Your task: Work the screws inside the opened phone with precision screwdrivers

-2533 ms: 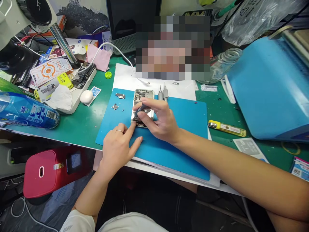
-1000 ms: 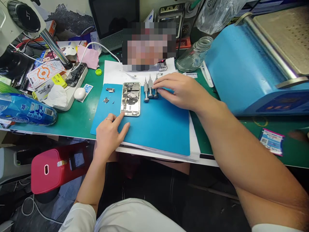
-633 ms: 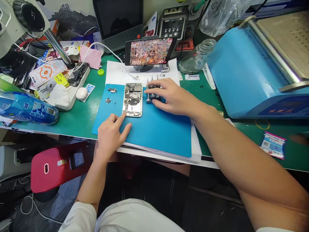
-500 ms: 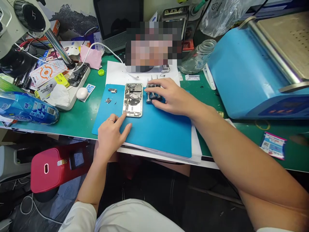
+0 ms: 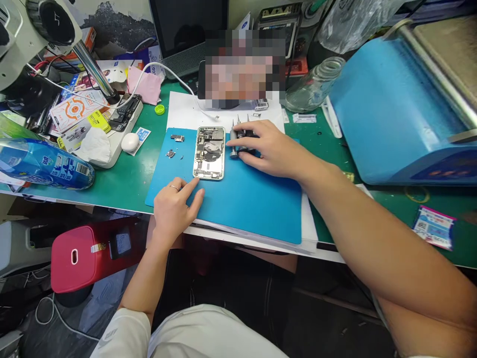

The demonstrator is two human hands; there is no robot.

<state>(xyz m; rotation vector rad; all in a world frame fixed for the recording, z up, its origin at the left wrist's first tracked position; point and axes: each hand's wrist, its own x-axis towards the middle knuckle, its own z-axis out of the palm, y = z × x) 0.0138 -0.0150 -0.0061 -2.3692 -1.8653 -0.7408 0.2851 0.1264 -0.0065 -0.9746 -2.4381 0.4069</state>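
An opened phone (image 5: 209, 152), its inner parts and a round coil showing, lies on a blue mat (image 5: 253, 209). My left hand (image 5: 174, 206) has its index fingertip at the phone's lower left corner, with the thumb apart and nothing held. To the right of the phone, my right hand (image 5: 272, 149) curls its fingers over several small precision screwdrivers (image 5: 234, 144), their thin tips pointing away from me. Part of their handles is hidden under the fingers. Small phone parts (image 5: 178, 137) and a small metal piece (image 5: 170, 153) lie left of the phone.
A blurred-out screen (image 5: 238, 74) stands behind white paper. A glass jar (image 5: 316, 84) and a blue machine (image 5: 357, 109) are on the right. On the left are a microscope (image 5: 55, 22), a blue bottle (image 5: 48, 164) and a white earbud case (image 5: 129, 142).
The view has shifted slightly, so everything sits a little further right. My right fingers have moved slightly on the screwdrivers. The left fingertip stays at the phone's corner.
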